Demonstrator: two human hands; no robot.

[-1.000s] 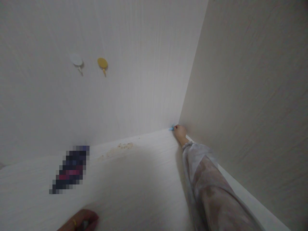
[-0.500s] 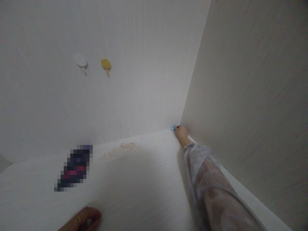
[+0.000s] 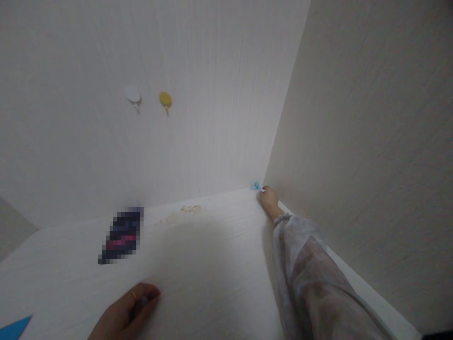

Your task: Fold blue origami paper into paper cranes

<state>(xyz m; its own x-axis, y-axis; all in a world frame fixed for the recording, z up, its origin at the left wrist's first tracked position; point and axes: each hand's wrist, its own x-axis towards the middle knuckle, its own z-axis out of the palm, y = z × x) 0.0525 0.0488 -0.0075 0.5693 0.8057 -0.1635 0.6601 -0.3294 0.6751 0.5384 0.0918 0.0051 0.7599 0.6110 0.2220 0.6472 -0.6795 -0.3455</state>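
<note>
My right hand (image 3: 269, 197) reaches into the far right corner of a white shelf (image 3: 212, 264), its fingers closed on a small blue cloth (image 3: 255, 186) pressed into the corner. A pale translucent sleeve (image 3: 311, 278) covers that arm. My left hand (image 3: 129, 309) rests on the shelf at the bottom edge, fingers curled, with a ring on one finger. What those fingers hold, if anything, I cannot make out.
A white hook (image 3: 133, 95) and a yellow hook (image 3: 165, 99) are stuck to the back wall. A brownish stain (image 3: 187, 209) marks the shelf near the back. A blurred dark object (image 3: 122, 234) lies at the left. A blue corner (image 3: 14, 327) shows at the bottom left.
The view has shifted, so hooks and the dark object sit further right. My left hand shows more fully. My right hand stays in the corner with the cloth.
</note>
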